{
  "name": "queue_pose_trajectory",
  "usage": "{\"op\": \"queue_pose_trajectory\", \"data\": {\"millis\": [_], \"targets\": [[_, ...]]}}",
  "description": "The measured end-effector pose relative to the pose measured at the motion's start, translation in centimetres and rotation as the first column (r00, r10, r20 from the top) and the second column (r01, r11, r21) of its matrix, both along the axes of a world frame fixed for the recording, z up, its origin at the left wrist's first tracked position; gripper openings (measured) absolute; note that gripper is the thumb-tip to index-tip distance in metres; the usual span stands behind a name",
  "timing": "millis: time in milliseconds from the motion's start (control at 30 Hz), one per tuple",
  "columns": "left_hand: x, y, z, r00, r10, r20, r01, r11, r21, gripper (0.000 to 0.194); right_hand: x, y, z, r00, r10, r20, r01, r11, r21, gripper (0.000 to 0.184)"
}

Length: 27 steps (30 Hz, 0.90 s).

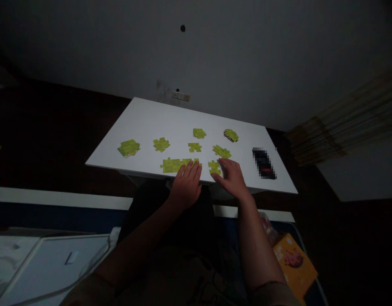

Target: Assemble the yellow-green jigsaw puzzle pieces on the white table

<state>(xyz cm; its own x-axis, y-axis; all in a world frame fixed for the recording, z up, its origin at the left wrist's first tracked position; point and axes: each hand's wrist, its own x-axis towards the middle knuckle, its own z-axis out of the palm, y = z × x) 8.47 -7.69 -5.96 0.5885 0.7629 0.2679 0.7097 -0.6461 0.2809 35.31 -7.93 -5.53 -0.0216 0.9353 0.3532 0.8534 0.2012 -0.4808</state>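
Head view: L hand (186,185) is laid flat on the white desk (170,121), grip spread, no pinch, w/ fingertips resting on a joined strip of green jigsaw pieces (176,165) near the desk's front edge. R hand (231,178) is held just beside a single green jigsaw piece (214,167), grip also spread. More green pieces (160,144) are scattered across the desk, some in small stacks. A pixelated dark object (263,163) is placed toward the R side. An orange booklet (294,265) is seen lower R, off the desk.
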Motion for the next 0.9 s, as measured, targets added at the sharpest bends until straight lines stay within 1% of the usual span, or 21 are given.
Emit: {"op": "queue_pose_trajectory", "data": {"millis": [67,133,267,367,433,567,700,833,900], "targets": [[0.1,0.0,-0.4,1.000,-0.014,0.015,0.014,1.000,0.000,0.081,0.0,0.1,-0.3,0.998,-0.005,0.063,0.008,0.999,-0.040,0.065],[-0.2,0.1,-0.5,0.999,-0.037,0.025,0.037,0.999,0.004,0.080,-0.2,0.4,-0.4,0.996,-0.018,0.082,0.023,0.997,-0.067,0.062],[-0.8,0.3,-0.5,0.997,-0.078,0.013,0.078,0.997,0.009,0.074,-0.6,1.2,-0.3,0.999,0.013,0.041,-0.010,0.996,-0.088,0.052],[-0.9,0.3,-0.7,0.997,-0.074,0.008,0.073,0.997,0.017,0.074,-1.5,1.5,0.2,0.998,0.061,-0.012,-0.062,0.994,-0.085,0.041],[-0.9,0.3,-0.9,0.997,-0.070,0.015,0.069,0.997,0.027,0.073,-2.2,1.6,0.5,0.996,0.076,-0.044,-0.079,0.994,-0.073,0.038],[-0.8,0.3,-1.0,0.997,-0.060,0.046,0.059,0.998,0.035,0.070,-2.9,1.8,0.8,0.989,0.104,-0.101,-0.109,0.993,-0.052,0.037],[-0.9,0.3,-0.9,0.996,-0.060,0.060,0.059,0.998,0.024,0.067,-2.8,2.0,0.9,0.979,0.132,-0.158,-0.146,0.986,-0.078,0.035],[-1.0,0.3,-1.0,0.996,-0.073,0.057,0.070,0.997,0.037,0.067,-2.8,2.1,0.9,0.983,0.146,-0.109,-0.149,0.988,-0.028,0.042],[-1.0,0.3,-1.1,0.995,-0.077,0.063,0.075,0.997,0.032,0.068,-2.9,2.2,0.9,0.986,0.150,-0.075,-0.152,0.988,-0.029,0.045]]}}
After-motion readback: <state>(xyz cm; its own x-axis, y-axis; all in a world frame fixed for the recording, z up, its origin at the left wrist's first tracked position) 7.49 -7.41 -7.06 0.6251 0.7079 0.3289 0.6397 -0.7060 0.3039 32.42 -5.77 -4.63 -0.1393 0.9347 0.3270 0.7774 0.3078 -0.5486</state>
